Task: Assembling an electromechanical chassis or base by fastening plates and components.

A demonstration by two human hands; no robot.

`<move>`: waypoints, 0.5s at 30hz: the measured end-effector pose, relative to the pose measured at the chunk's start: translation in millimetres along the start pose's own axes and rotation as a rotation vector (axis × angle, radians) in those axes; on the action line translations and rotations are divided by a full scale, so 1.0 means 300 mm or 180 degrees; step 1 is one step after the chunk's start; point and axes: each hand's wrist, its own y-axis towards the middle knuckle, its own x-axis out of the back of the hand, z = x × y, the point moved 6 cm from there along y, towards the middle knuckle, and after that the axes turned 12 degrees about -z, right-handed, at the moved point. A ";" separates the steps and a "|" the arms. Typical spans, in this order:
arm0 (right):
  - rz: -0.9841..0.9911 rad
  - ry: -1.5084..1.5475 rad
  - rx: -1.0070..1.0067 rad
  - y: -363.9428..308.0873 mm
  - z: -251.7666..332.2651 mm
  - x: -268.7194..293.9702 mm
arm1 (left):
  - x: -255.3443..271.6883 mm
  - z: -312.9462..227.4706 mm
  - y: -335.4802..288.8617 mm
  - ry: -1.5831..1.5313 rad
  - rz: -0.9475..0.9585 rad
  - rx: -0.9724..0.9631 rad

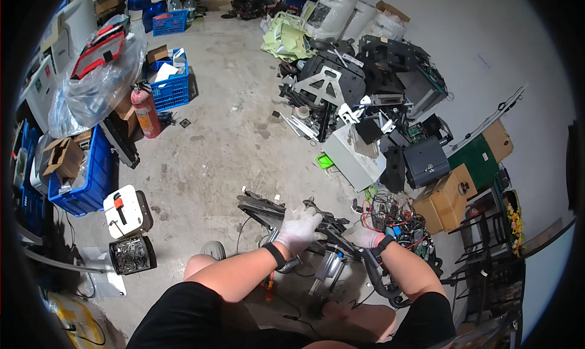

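A black mechanical frame (pixel 262 209) with bars, a curved end and cables lies before me between my knees. Its exact kind I cannot make out. My left hand (pixel 300 229), in a whitish glove, is closed around the upper middle of it. My right hand (pixel 364 234), gloved too, grips the frame's right side, its fingertips partly hidden. Beneath the hands a silver and blue cylinder-like part (pixel 329 271) hangs at the frame. An orange-handled tool (pixel 269 287) lies on the floor below my left forearm.
Tangled cables and circuit boards (pixel 402 224) lie to the right, beside a cardboard box (pixel 445 198). A scrap heap (pixel 341 75) rises at the far right. Leftward stand a black tray of small metal parts (pixel 133 255), a white stool-like piece (pixel 124 211), a fire extinguisher (pixel 145 111) and blue crates (pixel 85 193).
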 end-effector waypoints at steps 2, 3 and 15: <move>-0.0290 0.0168 0.0403 0.016 0.029 0.021 | 0.005 0.006 -0.002 0.0071 0.0069 0.0049; -0.0012 0.0410 -0.0081 0.015 0.005 0.008 | 0.000 0.012 -0.007 0.0083 0.0065 0.0062; 0.0039 0.0594 -0.1160 -0.021 -0.010 -0.021 | -0.008 0.009 -0.009 0.0052 0.0027 0.0030</move>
